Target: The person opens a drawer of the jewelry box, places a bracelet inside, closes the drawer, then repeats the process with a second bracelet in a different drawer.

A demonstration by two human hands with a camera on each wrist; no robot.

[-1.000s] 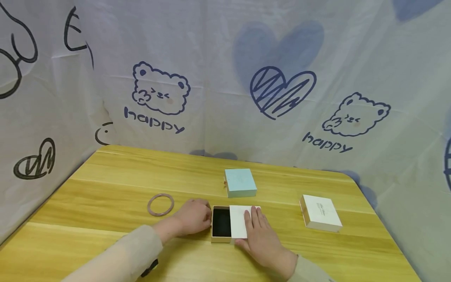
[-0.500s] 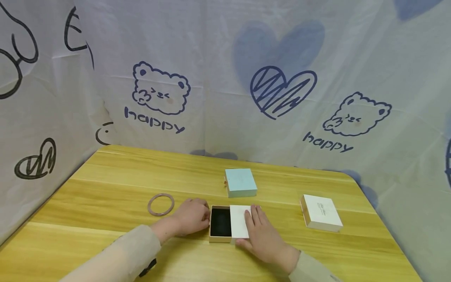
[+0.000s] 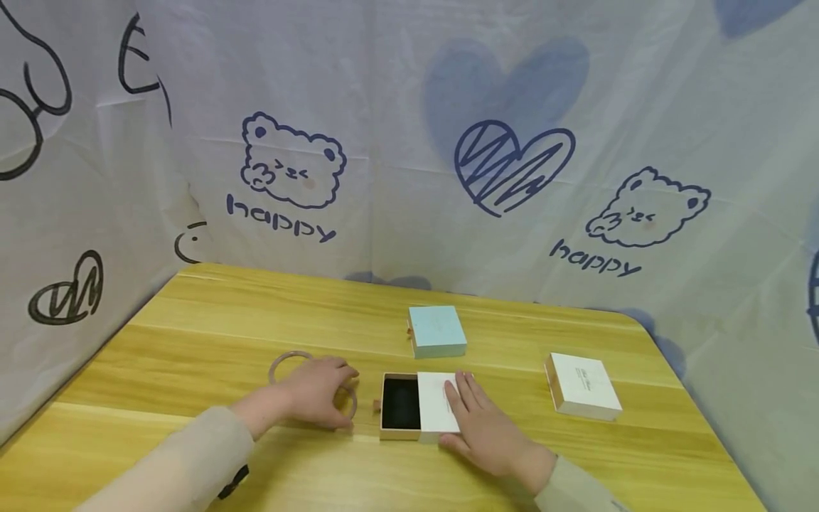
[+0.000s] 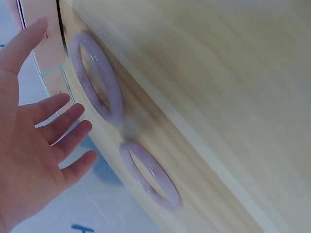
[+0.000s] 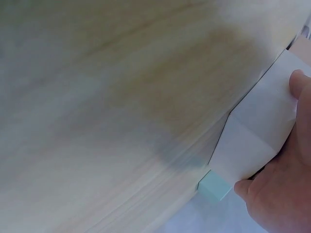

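Two lilac bangles lie on the table; the left hand (image 3: 313, 395) is over or beside them, partly covering both in the head view. Rims of the farther bangle (image 3: 291, 353) and the nearer bangle (image 3: 352, 404) show around it. In the left wrist view that hand has its fingers spread and relaxed, holding nothing, and both rings lie beyond the fingertips. A white drawer box (image 3: 432, 404) stands to the right, its tan drawer (image 3: 401, 407) with a black lining slid partly out leftward. The right hand (image 3: 489, 441) holds the box's sleeve, fingers over the top and thumb at the near side.
Behind the drawer box stands a closed light-blue box (image 3: 437, 331). Farther right is another closed white box (image 3: 585, 384) with small print on top. A printed white cloth (image 3: 397, 235) hangs along the back of the wooden table (image 3: 211, 313).
The left hand has left the drawer's pull tab and moved left over the bangles, uncovering the second one. The drawer slid slightly farther out, then stayed. The right hand shifted slightly on the sleeve.
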